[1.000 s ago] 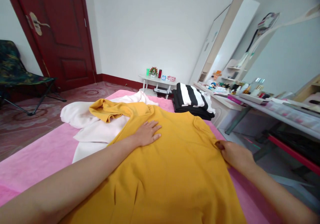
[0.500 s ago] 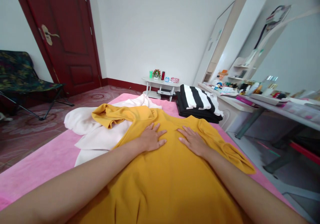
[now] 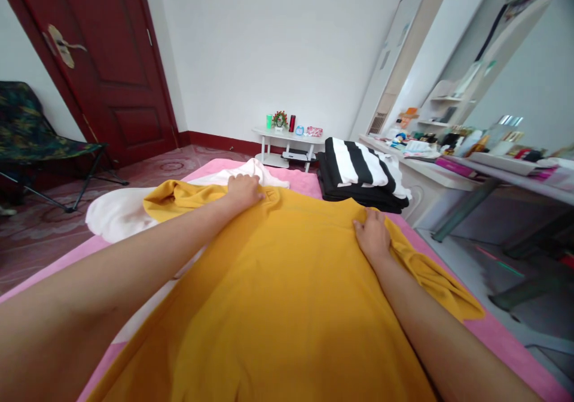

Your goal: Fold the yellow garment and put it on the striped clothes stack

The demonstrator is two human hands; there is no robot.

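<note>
A mustard-yellow shirt (image 3: 291, 282) lies spread flat on a pink sheet (image 3: 67, 264) over a bed. My left hand (image 3: 244, 189) rests at the shirt's far left shoulder near the collar, its fingers curled onto the cloth. At the far right shoulder my right hand (image 3: 372, 234) also presses down, fingers bent over the shirt's top edge. The right sleeve (image 3: 430, 276) hangs off toward the bed's right side. The left sleeve (image 3: 173, 195) lies bunched on a white garment (image 3: 116, 210).
A folded stack of black and black-and-white striped clothes (image 3: 359, 174) sits at the bed's far right corner. A small white table (image 3: 287, 142) stands beyond, a cluttered desk (image 3: 457, 163) at right, a folding chair (image 3: 36, 145) and red door (image 3: 107, 67) at left.
Both hands have slid from the middle of the shirt outward and up to its shoulders. A second ago the right hand was pinching the right sleeve at the side.
</note>
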